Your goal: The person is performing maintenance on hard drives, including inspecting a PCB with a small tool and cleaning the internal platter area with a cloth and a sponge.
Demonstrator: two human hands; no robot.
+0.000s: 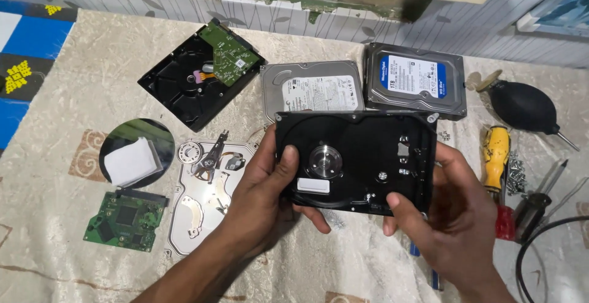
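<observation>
Hard drive case (359,159), opened and black, sits lifted off the table between your hands: left hand (270,177) clamps its left edge, thumb inside near the spindle hub (325,160), while right hand (457,208) cups the lower right corner. You look mid-teardown, inspecting it, so stripping more probably needs the yellow screwdriver (496,155). Fingers underneath are hidden, and small screws inside are hard to make out.

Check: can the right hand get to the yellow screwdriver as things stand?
Probably not at once. The right hand is busy gripping the black drive case, shared with the left hand. The yellow screwdriver lies just beside it on the cloth, uncovered, so once the hand lets go, the way looks free.
</observation>
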